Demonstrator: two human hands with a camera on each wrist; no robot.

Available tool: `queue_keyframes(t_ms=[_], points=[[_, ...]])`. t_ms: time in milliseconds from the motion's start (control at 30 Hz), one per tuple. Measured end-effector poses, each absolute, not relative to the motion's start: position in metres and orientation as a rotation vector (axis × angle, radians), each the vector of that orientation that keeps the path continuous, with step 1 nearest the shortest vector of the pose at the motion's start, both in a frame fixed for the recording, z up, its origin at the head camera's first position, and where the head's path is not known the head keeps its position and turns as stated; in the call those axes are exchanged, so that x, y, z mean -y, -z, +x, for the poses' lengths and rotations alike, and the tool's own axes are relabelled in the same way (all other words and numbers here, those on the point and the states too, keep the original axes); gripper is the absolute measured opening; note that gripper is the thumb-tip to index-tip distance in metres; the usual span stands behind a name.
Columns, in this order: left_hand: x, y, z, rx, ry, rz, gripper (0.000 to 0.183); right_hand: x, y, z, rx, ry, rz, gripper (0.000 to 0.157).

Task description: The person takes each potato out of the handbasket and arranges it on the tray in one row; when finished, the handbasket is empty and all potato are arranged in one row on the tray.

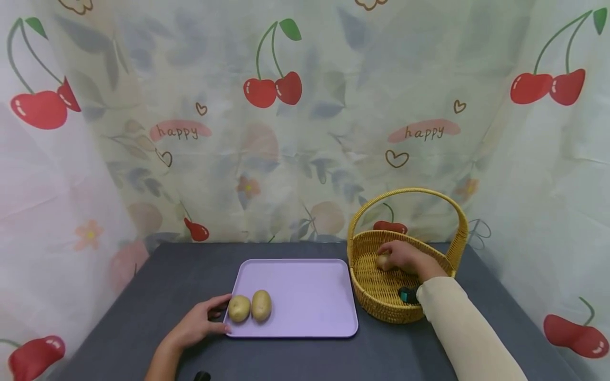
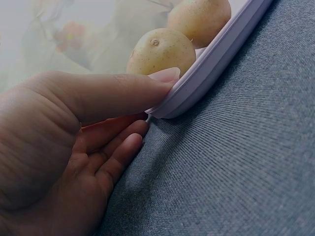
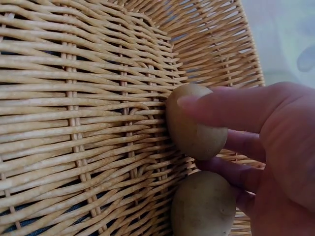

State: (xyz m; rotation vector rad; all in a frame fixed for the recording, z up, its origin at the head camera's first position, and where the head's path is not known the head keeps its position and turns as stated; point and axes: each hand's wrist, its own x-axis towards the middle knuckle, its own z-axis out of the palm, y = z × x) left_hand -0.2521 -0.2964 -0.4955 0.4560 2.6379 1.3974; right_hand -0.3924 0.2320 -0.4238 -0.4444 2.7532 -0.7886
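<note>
In the head view my left hand (image 1: 200, 323) is at the left edge of a lilac tray (image 1: 305, 299). Its thumb touches the rim near the front corner, the other fingers loosely bent outside the edge. On the tray's left side lie a round potato (image 1: 239, 308) and an oblong potato (image 1: 261, 306). My right hand (image 1: 405, 255) reaches into a wicker basket (image 1: 388, 312) and holds a potato (image 3: 192, 123) between thumb and fingers. Another potato (image 3: 203, 204) lies beside it in the basket, close to the lower fingers.
The basket stands at the tray's right, its tall arched handle (image 1: 410, 190) rising above it. Dark grey cloth (image 1: 286, 360) covers the table. A curtain printed with cherries (image 1: 271, 91) hangs behind and at both sides.
</note>
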Motion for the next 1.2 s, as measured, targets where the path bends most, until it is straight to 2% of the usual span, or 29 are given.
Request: queue_keyframes(t_ms=[133,433,733,1200], points=[[0.296,0.496,-0.251,-2.629,-1.415,0.460,0.077,-0.232,0.425,-0.393,-2.782,0.698,-0.499,0.047],[0.296,0.495,-0.253,-2.644,-1.399,0.431,0.078,-0.229,0.420,-0.397,-2.762,0.598,-0.582,0.038],[0.297,0.496,-0.253,-2.657,-1.390,0.427,0.078,-0.223,0.409,-0.394,-2.813,0.652,-0.599,0.042],[0.296,0.496,-0.252,-2.645,-1.391,0.435,0.077,-0.229,0.388,-0.340,-2.890,0.927,-0.803,0.039]])
